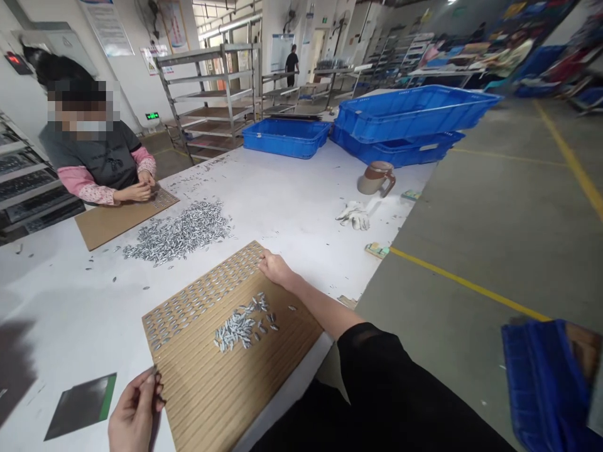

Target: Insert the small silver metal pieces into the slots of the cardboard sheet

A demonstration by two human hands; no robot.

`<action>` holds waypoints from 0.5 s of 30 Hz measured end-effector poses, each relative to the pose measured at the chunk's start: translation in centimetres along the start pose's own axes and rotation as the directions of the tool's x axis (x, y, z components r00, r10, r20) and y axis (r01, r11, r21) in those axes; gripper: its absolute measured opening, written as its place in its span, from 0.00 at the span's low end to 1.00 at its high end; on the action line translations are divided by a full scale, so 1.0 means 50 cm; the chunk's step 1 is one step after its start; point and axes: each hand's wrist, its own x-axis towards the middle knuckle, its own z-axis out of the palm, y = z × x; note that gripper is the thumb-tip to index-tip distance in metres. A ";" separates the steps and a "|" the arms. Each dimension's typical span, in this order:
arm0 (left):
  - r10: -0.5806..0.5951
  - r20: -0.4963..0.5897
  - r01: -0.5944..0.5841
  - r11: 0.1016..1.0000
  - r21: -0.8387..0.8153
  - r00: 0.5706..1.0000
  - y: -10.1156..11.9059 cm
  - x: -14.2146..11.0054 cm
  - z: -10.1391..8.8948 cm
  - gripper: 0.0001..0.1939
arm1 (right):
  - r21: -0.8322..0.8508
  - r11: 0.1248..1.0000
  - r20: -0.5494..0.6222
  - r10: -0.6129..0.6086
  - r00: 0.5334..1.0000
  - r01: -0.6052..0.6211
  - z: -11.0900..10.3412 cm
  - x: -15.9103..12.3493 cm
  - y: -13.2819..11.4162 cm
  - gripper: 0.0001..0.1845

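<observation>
A corrugated brown board (226, 383) lies at a slant on the white table before me. Neat rows of small grey leaf-shaped pieces (202, 292) cover its far strip, and a loose heap of the same pieces (238, 329) rests near its middle. At the board's far right corner my right hand (277, 269) is closed on the edge, its fingertips partly hidden. My left hand (135, 405) is beside the left edge, thumb and fingers pinched together. What lies between those fingertips is too small to make out.
A larger pile of pieces (183, 232) lies beyond my board. Across the table, a co-worker (108, 157) handles pieces over another board (108, 225). Blue crates (287, 138), a brown mug (375, 178), white gloves (354, 216) and a dark flat sheet (78, 408) are on the table.
</observation>
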 end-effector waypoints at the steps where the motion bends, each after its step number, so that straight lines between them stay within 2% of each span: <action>1: 0.005 -0.001 -0.005 1.000 0.010 1.000 -0.005 0.002 -0.002 0.34 | 0.023 1.000 -0.015 -0.019 1.000 0.019 -0.012 -0.015 0.005 0.11; 4: 0.018 0.000 -0.018 0.999 0.040 1.000 -0.016 0.007 -0.007 0.31 | 0.028 0.995 0.005 -0.097 0.995 0.097 -0.051 -0.076 0.035 0.09; 6: 0.024 0.000 -0.024 0.998 0.055 1.000 -0.018 0.009 -0.008 0.29 | -0.013 0.988 0.118 -0.149 0.982 0.151 -0.072 -0.124 0.057 0.09; 9: 0.030 0.003 -0.030 0.997 0.070 1.000 -0.018 0.011 -0.008 0.29 | -0.055 0.976 0.307 -0.186 0.934 0.212 -0.081 -0.183 0.081 0.04; 12: 0.038 0.012 -0.039 0.996 0.076 0.999 -0.019 0.013 -0.008 0.29 | -0.081 0.960 0.364 -0.222 0.905 0.268 -0.071 -0.206 0.084 0.04; 15: 0.026 0.011 -0.026 0.997 0.070 1.000 -0.019 0.012 -0.007 0.32 | -0.084 0.955 0.334 -0.241 0.911 0.284 -0.063 -0.191 0.075 0.06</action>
